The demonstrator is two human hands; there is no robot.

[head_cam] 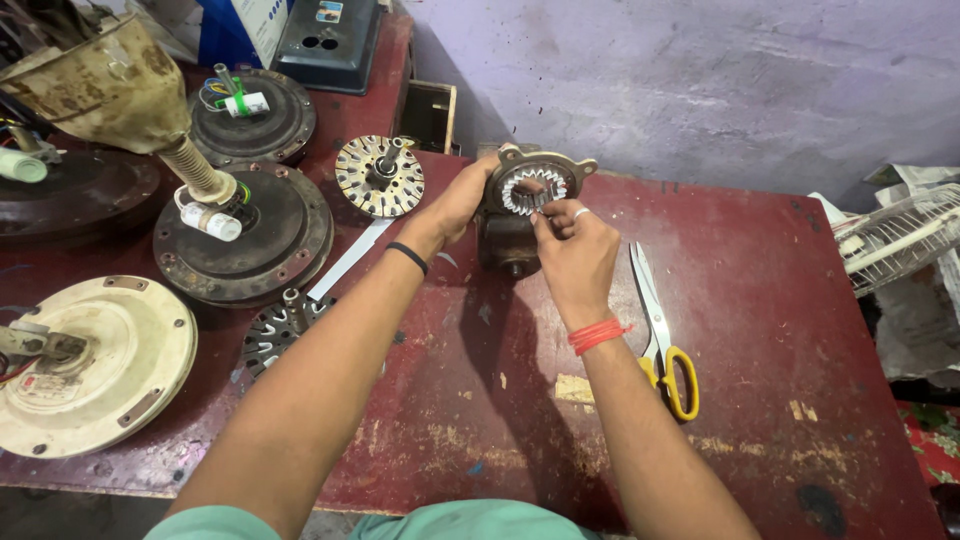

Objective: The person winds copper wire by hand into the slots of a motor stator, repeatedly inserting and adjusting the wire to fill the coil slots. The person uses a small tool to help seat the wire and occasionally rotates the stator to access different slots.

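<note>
- Nearest, a worn red table (760, 330) is seen, paint chipped in spots, with two bare forearms reaching out over it from the bottom edge.
- At near left, a cream round fan motor cover (95, 365) is laid flat on the table edge.
- Just right of it, a dark slotted rotor disc (272, 335) is seen, partly hidden under the left forearm.
- At right of the right forearm, yellow-handled scissors (660, 330) are laid on the table, blades pointing away.
- Right hand (572, 258) is raised over the table, red thread band at the wrist, ring on one finger; fingertips are pinched together at the toothed inner ring of the stator housing (535, 185). What is pinched cannot be told, too small.
- Left hand (458, 205), black band at the wrist, is curled around the left side of the stator housing, gripping it.
- Stator housing is held upright, standing on the table mid-far, open face turned toward the camera.
- Just left of it, a pale slotted rotor with shaft (380, 177) is laid flat.
- Further left, two dark round fan motors (250, 235) are stacked in a row, wires and white capacitors on top.
- At far left, a dirty cream canopy cup (105, 85) is tilted above them.
- Far back, a dark plastic box (330, 40) is set against the grey wall.
- At far right, a white fan grille (900, 235) is seen off the table.
</note>
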